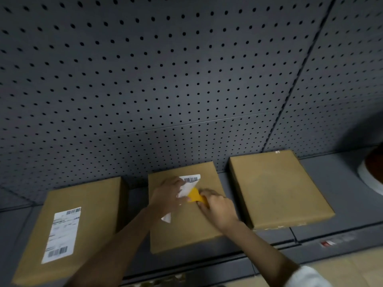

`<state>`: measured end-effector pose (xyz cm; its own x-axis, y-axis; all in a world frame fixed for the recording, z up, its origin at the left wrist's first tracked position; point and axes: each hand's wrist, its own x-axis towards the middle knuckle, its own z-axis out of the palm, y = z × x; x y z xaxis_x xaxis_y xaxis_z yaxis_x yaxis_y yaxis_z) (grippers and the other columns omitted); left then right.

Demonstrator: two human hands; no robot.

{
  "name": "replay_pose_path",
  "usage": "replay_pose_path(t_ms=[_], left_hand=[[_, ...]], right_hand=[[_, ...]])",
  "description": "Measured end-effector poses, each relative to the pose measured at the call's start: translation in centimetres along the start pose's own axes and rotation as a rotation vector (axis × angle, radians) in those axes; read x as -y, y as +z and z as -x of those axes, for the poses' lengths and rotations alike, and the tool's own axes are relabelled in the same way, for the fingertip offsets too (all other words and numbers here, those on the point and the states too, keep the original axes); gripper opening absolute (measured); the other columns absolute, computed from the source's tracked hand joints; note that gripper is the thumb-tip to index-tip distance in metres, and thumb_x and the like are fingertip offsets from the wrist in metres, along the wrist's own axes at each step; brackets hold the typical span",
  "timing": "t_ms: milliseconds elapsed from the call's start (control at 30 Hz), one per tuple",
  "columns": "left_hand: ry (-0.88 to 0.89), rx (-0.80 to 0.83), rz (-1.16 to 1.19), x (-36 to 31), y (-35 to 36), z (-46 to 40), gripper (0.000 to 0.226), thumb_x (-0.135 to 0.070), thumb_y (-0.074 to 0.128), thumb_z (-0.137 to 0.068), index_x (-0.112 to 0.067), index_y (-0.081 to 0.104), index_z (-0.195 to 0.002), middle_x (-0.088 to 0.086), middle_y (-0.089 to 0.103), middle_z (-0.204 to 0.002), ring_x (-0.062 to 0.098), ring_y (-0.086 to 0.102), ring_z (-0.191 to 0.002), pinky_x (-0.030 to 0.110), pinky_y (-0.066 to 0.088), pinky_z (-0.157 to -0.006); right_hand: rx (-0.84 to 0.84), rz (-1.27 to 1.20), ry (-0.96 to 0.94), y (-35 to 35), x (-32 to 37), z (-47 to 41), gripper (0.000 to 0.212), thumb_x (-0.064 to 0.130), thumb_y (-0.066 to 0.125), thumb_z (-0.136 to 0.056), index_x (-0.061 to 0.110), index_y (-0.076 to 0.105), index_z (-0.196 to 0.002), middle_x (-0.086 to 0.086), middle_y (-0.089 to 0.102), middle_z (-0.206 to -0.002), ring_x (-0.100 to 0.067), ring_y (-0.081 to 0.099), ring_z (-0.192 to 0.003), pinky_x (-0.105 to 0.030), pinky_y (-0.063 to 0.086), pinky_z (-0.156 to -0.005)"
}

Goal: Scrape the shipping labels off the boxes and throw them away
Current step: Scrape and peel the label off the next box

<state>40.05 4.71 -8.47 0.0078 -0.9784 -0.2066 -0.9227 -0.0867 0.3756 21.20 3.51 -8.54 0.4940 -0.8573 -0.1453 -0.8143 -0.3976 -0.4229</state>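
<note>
Three flat cardboard boxes lie on a grey shelf. On the middle box (186, 230), a white shipping label (189, 183) is partly peeled up; its barcode end still sticks to the top. My left hand (165, 197) grips the loose, folded part of the label. My right hand (217, 208) holds a yellow scraper (195, 196) with its blade under the label. The left box (93, 208) carries a whole label (62, 235). The right box (277, 189) has a bare top.
A dark grey pegboard wall (165, 79) rises right behind the boxes. The shelf's front edge (310, 243) runs below them, with tan floor at the lower right. A round white-rimmed object (371, 175) sits at the far right edge.
</note>
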Motion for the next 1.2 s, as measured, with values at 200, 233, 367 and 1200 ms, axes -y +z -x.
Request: replay_pose_path(t_ms=[200,233,367,1200], left_hand=[[0.039,-0.100,0.185,1.2,0.9,-0.6,0.071,-0.058,0.042,-0.068,-0.010,0.059,-0.117,0.001,0.052,-0.133,0.018,0.054,-0.116,0.023,0.041,-0.091],[0.052,-0.079,0.187,1.3,1.0,-0.7,0.068,-0.056,0.043,-0.069,-0.011,0.059,-0.118,-0.002,0.050,-0.136,0.017,0.054,-0.117,0.024,0.042,-0.092],[0.028,-0.078,0.230,1.5,1.1,-1.5,0.048,-0.037,0.056,-0.081,-0.015,0.055,-0.124,-0.008,0.047,-0.142,0.019,0.050,-0.125,0.035,0.045,-0.100],[-0.066,-0.130,0.098,0.5,0.8,-1.8,0.038,-0.030,0.039,-0.092,-0.015,0.044,-0.127,0.017,0.069,-0.104,0.034,0.055,-0.102,0.040,0.042,-0.094]], right_hand=[[-0.006,-0.042,0.017,-0.1,-0.6,0.8,0.032,0.043,0.048,-0.092,0.028,0.053,-0.119,0.008,0.055,-0.133,-0.021,0.061,-0.110,-0.033,0.049,-0.085],[-0.015,-0.052,0.017,-0.2,-0.7,1.1,0.031,0.042,0.049,-0.092,0.028,0.054,-0.119,0.009,0.055,-0.134,-0.020,0.061,-0.111,-0.033,0.049,-0.085],[-0.062,-0.083,0.073,-1.1,-1.9,2.5,0.032,0.041,0.058,-0.088,0.024,0.061,-0.115,0.007,0.060,-0.131,-0.021,0.064,-0.110,-0.031,0.050,-0.086],[0.017,0.026,0.139,-1.7,0.6,-0.9,0.027,0.044,0.055,-0.089,0.024,0.066,-0.103,-0.004,0.071,-0.103,-0.024,0.066,-0.093,-0.035,0.050,-0.078]])
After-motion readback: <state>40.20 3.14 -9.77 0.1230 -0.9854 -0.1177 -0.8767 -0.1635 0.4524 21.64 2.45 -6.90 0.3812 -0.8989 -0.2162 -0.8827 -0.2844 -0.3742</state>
